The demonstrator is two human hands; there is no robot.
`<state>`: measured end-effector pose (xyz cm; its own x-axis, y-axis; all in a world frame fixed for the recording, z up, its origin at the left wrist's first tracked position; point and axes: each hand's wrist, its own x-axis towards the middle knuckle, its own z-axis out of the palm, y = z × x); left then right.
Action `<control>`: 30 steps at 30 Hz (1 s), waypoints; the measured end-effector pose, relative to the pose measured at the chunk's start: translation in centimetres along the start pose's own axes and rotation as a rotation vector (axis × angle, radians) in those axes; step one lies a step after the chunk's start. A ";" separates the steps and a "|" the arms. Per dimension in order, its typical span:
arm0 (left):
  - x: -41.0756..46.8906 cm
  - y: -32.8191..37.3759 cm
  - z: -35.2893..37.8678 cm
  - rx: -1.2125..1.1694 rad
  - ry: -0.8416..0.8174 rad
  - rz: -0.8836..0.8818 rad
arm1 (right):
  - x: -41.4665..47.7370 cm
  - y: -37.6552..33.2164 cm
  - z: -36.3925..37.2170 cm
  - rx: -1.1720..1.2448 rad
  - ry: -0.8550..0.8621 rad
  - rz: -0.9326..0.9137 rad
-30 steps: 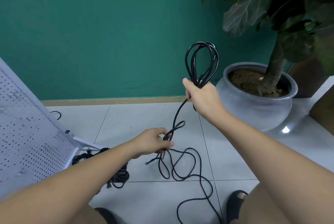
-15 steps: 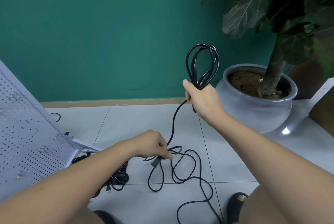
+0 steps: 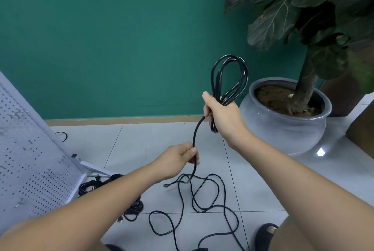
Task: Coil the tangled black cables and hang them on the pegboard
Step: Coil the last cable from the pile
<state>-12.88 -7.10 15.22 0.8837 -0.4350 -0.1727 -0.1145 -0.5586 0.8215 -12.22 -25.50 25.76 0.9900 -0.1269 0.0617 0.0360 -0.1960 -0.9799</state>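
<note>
1. Two bare hands: the left hand (image 3: 176, 161) at centre frame, the right hand (image 3: 224, 117) above it, to the right.
2. One long black cable (image 3: 194, 135), held by both hands, trailing to lower centre.
3. One tangled heap of black cords (image 3: 133, 208), lower left; how many cords it holds cannot be told.
4. One white perforated metal pegboard (image 3: 30, 159), left edge.
5. One round grey glazed pot (image 3: 283, 129), right, holding one broad-leaved green plant (image 3: 303, 17).
6. One dark open-toed sandal (image 3: 265, 236), lower right.

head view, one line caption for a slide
Right hand holds a black cable coil; left hand grips its loose strand.
</note>
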 end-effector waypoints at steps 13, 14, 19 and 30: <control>-1.1 8.1 -5.5 -0.312 0.363 0.132 | -1.3 1.2 1.3 -0.032 -0.330 0.038; -1.4 9.1 -6.3 -0.396 0.363 0.155 | -1.5 1.5 1.6 -0.053 -0.384 0.053; -2.6 10.2 -7.9 -0.707 0.251 0.154 | -2.4 1.4 2.7 -0.144 -0.585 0.037; -2.4 10.4 -9.7 -0.362 0.382 -0.004 | -3.0 2.1 4.0 -0.322 -0.632 -0.032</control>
<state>-11.79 -5.02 29.50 0.9940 -0.1074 -0.0213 -0.0063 -0.2502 0.9682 -14.59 -21.65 22.79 0.8822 0.4531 -0.1279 0.1209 -0.4805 -0.8686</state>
